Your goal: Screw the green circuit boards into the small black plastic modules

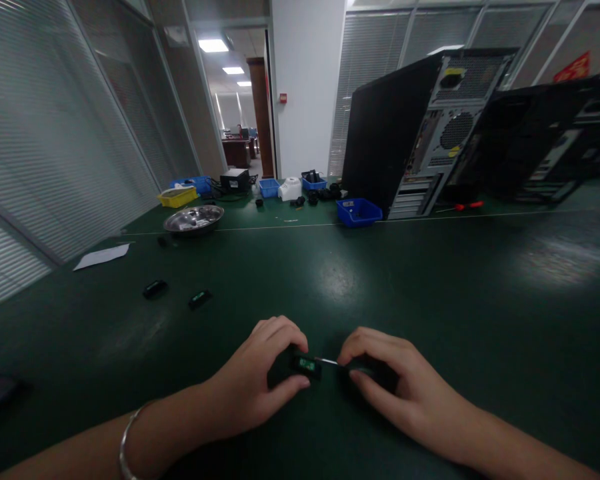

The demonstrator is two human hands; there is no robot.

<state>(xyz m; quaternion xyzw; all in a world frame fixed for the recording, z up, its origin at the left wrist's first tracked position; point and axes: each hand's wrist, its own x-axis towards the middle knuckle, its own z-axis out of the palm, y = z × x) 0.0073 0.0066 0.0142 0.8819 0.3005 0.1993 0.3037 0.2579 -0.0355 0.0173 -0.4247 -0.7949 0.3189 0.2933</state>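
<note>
Carefully: the left hand (260, 383) pinches a small module (307, 365) on the mat (430, 300). The right hand (390, 380), closed on a thin tool (327, 361), should keep its tip square and steady.

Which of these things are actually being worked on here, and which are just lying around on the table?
In hand: small black module, pinched by the left hand; thin metal tool, held by the right hand.

Lying about: two similar modules, paper sheet, metal bowl, blue bin, computer tower, red screwdriver.
</note>
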